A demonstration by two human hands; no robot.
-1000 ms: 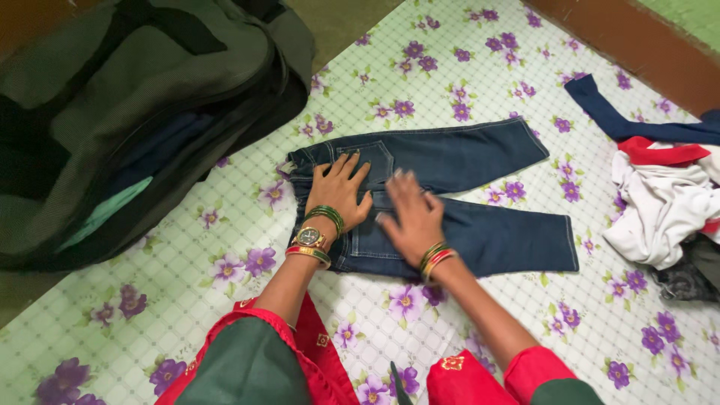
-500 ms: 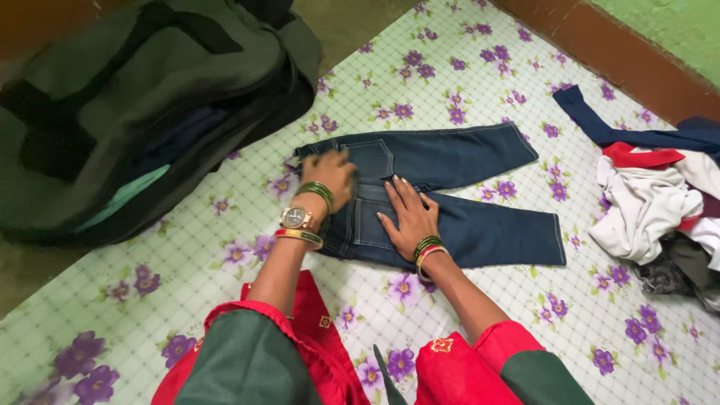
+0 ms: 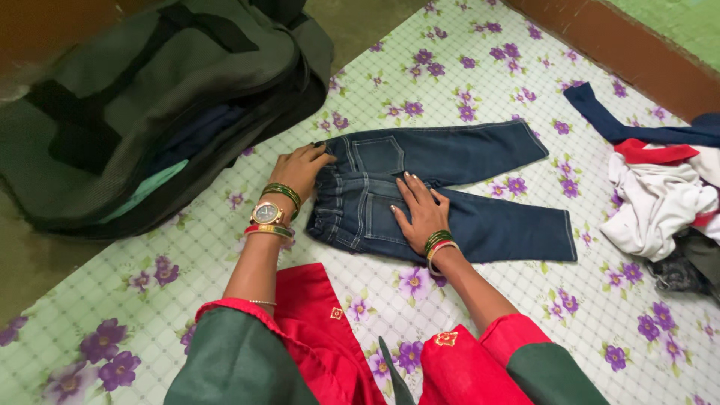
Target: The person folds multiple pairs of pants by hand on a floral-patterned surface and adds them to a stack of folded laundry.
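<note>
Jeans (image 3: 450,187), small dark blue pair, lie flat on floral sheet (image 3: 480,75), legs pointing away from bag. Green duffel bag (image 3: 150,97) sits just beside waistband, unzipped w/ clothes inside. Clothes heap (image 3: 660,195) well past leg ends. Right hand (image 3: 422,212) flat, fingers spread, pressing seat. Left hand (image 3: 300,169) pinches waistband edge.

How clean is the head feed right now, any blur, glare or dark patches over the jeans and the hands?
Head view: the jeans, left hand and right hand read sharp under soft, even light; no glare on the floral sheet; only faint shadows under the hands; the open bag at upper left is dim and slightly soft, its inside hard to read.
</note>
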